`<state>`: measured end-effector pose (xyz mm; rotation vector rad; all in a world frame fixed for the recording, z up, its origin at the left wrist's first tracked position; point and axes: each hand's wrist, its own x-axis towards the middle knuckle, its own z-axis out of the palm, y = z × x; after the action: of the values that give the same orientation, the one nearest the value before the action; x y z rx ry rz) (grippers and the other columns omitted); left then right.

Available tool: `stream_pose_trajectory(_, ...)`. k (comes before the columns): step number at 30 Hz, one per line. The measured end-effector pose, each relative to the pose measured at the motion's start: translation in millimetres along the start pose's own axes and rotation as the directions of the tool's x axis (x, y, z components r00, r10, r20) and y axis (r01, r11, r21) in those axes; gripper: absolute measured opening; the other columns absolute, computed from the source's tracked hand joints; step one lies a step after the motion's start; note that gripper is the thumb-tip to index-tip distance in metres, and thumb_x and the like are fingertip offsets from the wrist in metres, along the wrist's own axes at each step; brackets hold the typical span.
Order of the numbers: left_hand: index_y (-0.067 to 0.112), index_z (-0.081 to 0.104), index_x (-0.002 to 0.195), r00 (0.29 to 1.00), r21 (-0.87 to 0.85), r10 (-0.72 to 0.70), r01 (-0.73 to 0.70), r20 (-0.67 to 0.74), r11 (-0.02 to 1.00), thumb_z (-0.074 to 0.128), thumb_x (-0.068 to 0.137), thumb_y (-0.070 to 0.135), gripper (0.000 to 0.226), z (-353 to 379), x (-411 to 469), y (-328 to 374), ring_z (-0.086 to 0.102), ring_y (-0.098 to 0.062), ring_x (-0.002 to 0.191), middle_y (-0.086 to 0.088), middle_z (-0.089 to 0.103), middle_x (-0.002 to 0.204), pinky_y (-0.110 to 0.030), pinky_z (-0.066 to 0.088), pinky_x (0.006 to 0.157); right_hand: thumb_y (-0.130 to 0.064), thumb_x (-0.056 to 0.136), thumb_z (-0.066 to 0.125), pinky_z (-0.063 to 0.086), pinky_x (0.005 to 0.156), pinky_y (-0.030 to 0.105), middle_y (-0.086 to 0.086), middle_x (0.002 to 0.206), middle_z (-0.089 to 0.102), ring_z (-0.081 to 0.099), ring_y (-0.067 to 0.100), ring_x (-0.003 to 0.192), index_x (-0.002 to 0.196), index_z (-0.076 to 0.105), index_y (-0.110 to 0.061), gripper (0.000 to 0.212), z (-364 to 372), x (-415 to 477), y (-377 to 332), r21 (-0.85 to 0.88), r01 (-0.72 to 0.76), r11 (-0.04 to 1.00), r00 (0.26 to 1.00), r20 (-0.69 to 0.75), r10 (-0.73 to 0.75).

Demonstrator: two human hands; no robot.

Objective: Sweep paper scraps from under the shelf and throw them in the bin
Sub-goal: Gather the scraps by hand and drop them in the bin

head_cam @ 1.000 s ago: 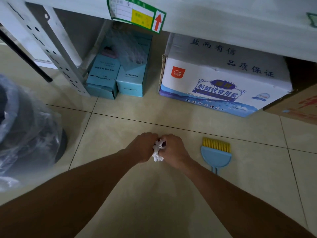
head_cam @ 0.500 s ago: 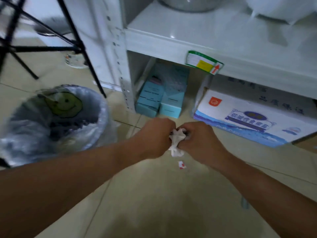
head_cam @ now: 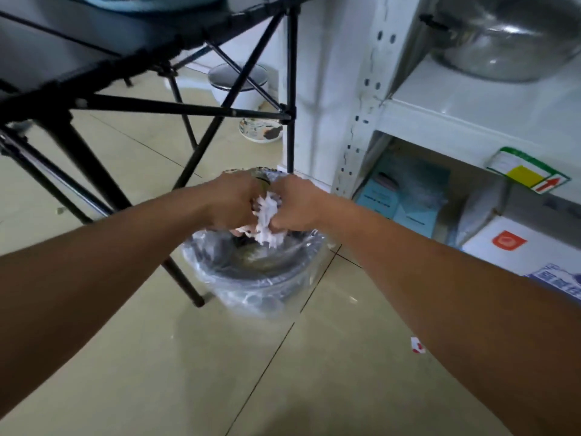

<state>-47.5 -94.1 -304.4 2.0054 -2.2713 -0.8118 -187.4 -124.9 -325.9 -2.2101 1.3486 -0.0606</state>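
While you stand over the bin, these are the readings.

Hands: your left hand (head_cam: 232,199) and right hand (head_cam: 295,204) are pressed together, both clamped on one wad of paper scraps (head_cam: 266,223).

Paper scraps: white, crumpled, bulging out between your knuckles and hanging a little below them, directly above the bin's opening.

Bin: dark bin (head_cam: 251,272) with a clear plastic liner, standing on the tile floor (head_cam: 188,357) between the black folding-table legs (head_cam: 290,89) and the white shelf (head_cam: 471,114). Its inside is mostly hidden by your hands.

Stray piece: one small white-and-red scrap (head_cam: 417,345) lies on the floor, well apart from the bin, beside your right forearm.

Under the shelf: blue boxes (head_cam: 405,196) and a white carton (head_cam: 518,247) sit there; no loose paper shows in the part visible, though much of that space is out of view.

Progress: by my reading, gathering is done and the load is at the drop point; release is not yet made.

Left to do: let go over the opening, then collect the stray scrap and bin it too.

Risk: bits may fall outside the rim as your hands part.
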Motion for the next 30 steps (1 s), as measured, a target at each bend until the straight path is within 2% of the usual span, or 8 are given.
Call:
stream_pose_trajectory(3,0.010,0.065,0.118,0.990,0.011,-0.040,0.039,0.133,0.999,0.077,0.076,0.007,0.044,0,7,-2,0.072,-0.027,0.078,-0.012,0.067,0.102,-0.037,0.063,0.066,-0.008,0.074,0.075,0.061,0.082,0.040,0.015,0.102,0.071,0.069,0.028,0.091,0.133,0.049,0.000,0.066,3,-2,2,-0.038,-0.064,0.997,0.978,0.195,0.070)
stream_pose_trajectory(6,0.011,0.064,0.097,0.995,0.034,-0.027,0.024,0.096,0.999,0.079,0.076,0.010,0.026,-5,13,2,0.074,-0.023,0.069,-0.009,0.068,0.087,-0.030,0.061,0.060,0.002,0.073,0.073,0.061,0.082,0.046,0.018,0.108,0.068,0.070,0.030,0.094,0.144,0.039,-0.006,0.080,2,-6,9,0.047,-0.065,0.997,0.988,0.142,0.058)
stream_pose_trajectory(9,0.025,0.061,0.080,0.999,0.020,-0.006,0.005,0.048,1.000,0.077,0.077,0.009,0.023,-6,17,6,0.075,-0.020,0.066,-0.007,0.071,0.083,-0.034,0.062,0.065,0.005,0.075,0.068,0.059,0.085,0.052,0.014,0.111,0.064,0.069,0.034,0.098,0.138,0.048,-0.009,0.067,-1,-8,17,0.208,-0.075,0.975,0.994,0.095,0.056)
stream_pose_trajectory(13,0.014,0.071,0.097,1.000,0.053,0.004,-0.003,-0.010,0.999,0.072,0.079,0.010,0.018,-5,18,11,0.074,-0.019,0.062,-0.011,0.076,0.082,-0.037,0.062,0.067,0.003,0.077,0.069,0.061,0.085,0.035,0.002,0.103,0.067,0.068,0.017,0.095,0.111,0.067,-0.011,0.037,-8,-16,33,0.400,-0.063,0.914,0.993,-0.068,0.098)
stream_pose_trajectory(16,0.017,0.071,0.094,0.995,0.039,0.062,-0.059,-0.076,0.997,0.063,0.082,0.010,0.016,-4,13,29,0.073,-0.020,0.059,-0.007,0.075,0.081,-0.037,0.062,0.066,0.005,0.076,0.075,0.061,0.073,0.025,0.009,0.094,0.075,0.073,0.015,0.082,0.103,0.072,-0.005,0.029,-20,-41,48,0.557,-0.026,0.830,0.979,-0.153,0.133)
stream_pose_trajectory(20,0.019,0.072,0.083,0.976,0.063,0.189,-0.183,-0.105,0.981,0.059,0.082,0.013,0.015,10,3,77,0.068,-0.012,0.054,-0.001,0.073,0.070,-0.029,0.058,0.060,0.012,0.080,0.069,0.063,0.077,0.034,0.029,0.087,0.070,0.071,0.027,0.075,0.098,0.067,0.016,0.018,-35,-89,95,0.792,0.021,0.610,0.950,-0.207,0.235)
stream_pose_trajectory(25,0.019,0.073,0.091,0.947,-0.020,0.317,-0.316,0.060,0.949,0.060,0.088,0.016,0.014,64,5,137,0.065,-0.006,0.051,0.002,0.073,0.077,-0.016,0.055,0.055,0.013,0.079,0.065,0.057,0.066,0.030,0.036,0.079,0.069,0.064,0.022,0.064,0.083,0.067,0.017,0.007,-1,-157,194,0.619,-0.183,0.764,0.909,-0.189,0.371)
stream_pose_trajectory(30,0.018,0.068,0.096,0.908,-0.037,0.307,-0.310,0.285,0.950,0.061,0.091,0.018,0.009,148,21,160,0.071,-0.014,0.070,0.006,0.058,0.092,-0.028,0.060,0.058,-0.005,0.067,0.065,0.057,0.063,0.027,-0.006,0.051,0.068,0.064,0.004,0.052,0.061,0.072,-0.016,0.015,85,-201,274,0.283,-0.470,0.836,0.868,-0.025,0.496)
